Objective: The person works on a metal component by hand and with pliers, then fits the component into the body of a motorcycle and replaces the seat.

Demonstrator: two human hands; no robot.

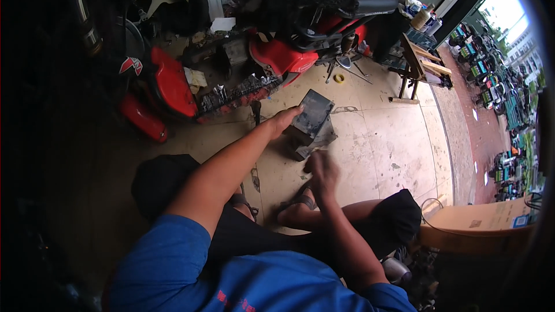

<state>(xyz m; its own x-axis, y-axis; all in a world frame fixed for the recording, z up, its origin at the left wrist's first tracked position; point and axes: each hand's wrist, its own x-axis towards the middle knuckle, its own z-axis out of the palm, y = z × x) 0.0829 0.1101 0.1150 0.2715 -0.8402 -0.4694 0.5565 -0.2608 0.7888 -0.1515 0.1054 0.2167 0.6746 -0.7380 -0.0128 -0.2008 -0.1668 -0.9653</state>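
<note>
A dark rectangular block [311,112], like a battery case, is tilted over another dark, dusty object [307,146] on the tiled floor in front of me. My left hand [284,118] grips the left side of the upper block, thumb on its top face. My right hand [324,170] is just below and to the right of the lower object, smeared by motion; whether it touches it or holds anything I cannot make out. My sandalled feet and bent knees are beneath my arms.
A red scooter [173,81] with an open footboard stands ahead. Loose tools and a yellow tape roll [340,78] lie beside it. A wooden stand [411,72] is at right, a cardboard box [462,219] at lower right. Outside the doorway, scooters [480,69] line the paving.
</note>
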